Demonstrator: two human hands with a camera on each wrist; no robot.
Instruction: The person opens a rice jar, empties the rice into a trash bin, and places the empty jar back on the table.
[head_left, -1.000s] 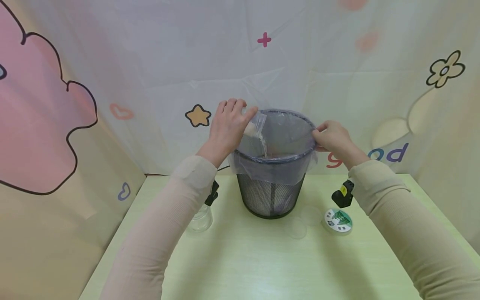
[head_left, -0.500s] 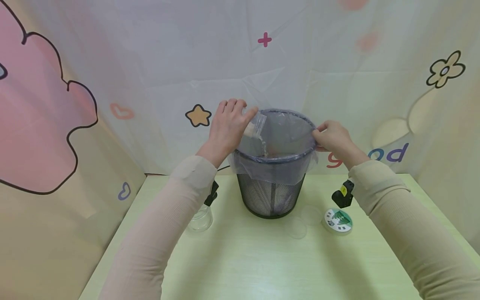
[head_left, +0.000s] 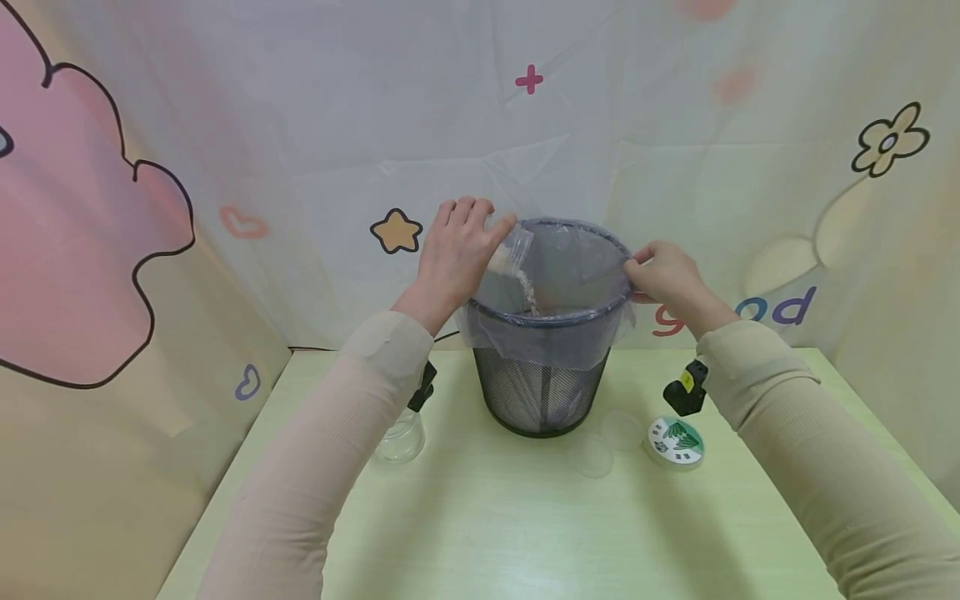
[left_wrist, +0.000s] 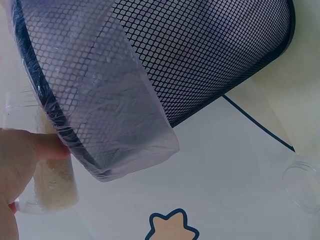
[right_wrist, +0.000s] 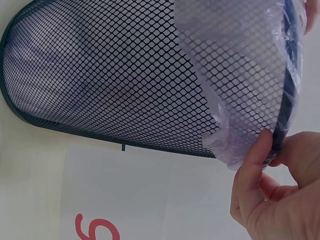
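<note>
My left hand (head_left: 459,258) grips a clear jar (head_left: 522,242) and holds it tipped over the left side of a black mesh wastebasket (head_left: 546,400). Pale, rice-like grains (head_left: 528,292) fall from its mouth into the basket. In the left wrist view, more grains (left_wrist: 56,187) lie inside the tilted jar, with my thumb close to the basket's rim. A thin translucent bag (head_left: 558,346) lines the wastebasket and folds down over the rim. On the right, my right hand (head_left: 667,273) pinches the rim and bag between thumb and fingers, as the right wrist view also shows.
On the pale green table (head_left: 495,533) stands another clear jar (head_left: 401,442), partly behind my left forearm. Two clear discs (head_left: 592,457) lie before the basket. Beside them is a round lid (head_left: 677,442) with a green leaf print. A patterned curtain (head_left: 337,183) hangs behind.
Grains keep pouring from the tipped jar; their stream looked thinner half a second ago and is fuller now. Both hands and the wastebasket have stayed in place.
</note>
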